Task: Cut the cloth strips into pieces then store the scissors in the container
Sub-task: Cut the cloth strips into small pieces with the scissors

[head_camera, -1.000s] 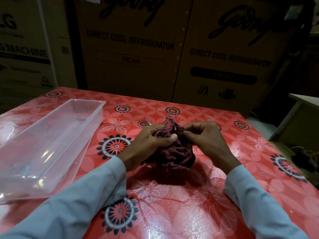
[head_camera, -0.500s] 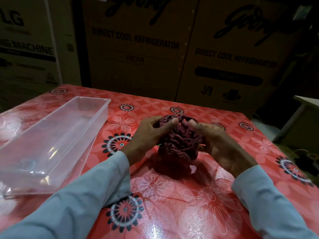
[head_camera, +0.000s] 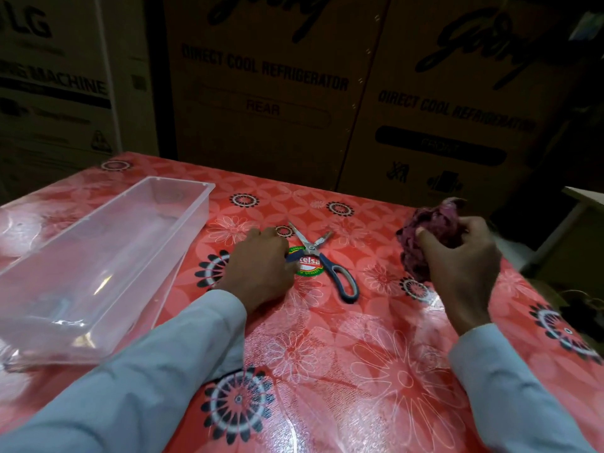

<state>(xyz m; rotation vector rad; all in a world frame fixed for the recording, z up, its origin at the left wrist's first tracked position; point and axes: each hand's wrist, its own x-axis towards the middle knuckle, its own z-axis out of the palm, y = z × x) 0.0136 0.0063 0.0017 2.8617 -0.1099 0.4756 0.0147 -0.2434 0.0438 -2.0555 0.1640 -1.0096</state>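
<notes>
1. The left hand (head_camera: 261, 266), mid-frame, covers one handle of the open scissors (head_camera: 322, 256) on the table (head_camera: 343, 371); whether it grips yet I cannot tell
2. The right hand (head_camera: 457, 266), at right, clutches the bunched cloth (head_camera: 431, 230)
3. The container (head_camera: 98, 256) sits at left
4. Risk: splayed blades could snag the tablecloth or nick a finger on lifting

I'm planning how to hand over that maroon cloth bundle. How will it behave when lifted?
The crumpled maroon cloth bundle looks soft and floppy: its folds bunch where the right hand grips it. It probably weighs little, since one hand holds it alone. Loose strips may unravel or dangle, as one end already sticks up at the top.
</notes>
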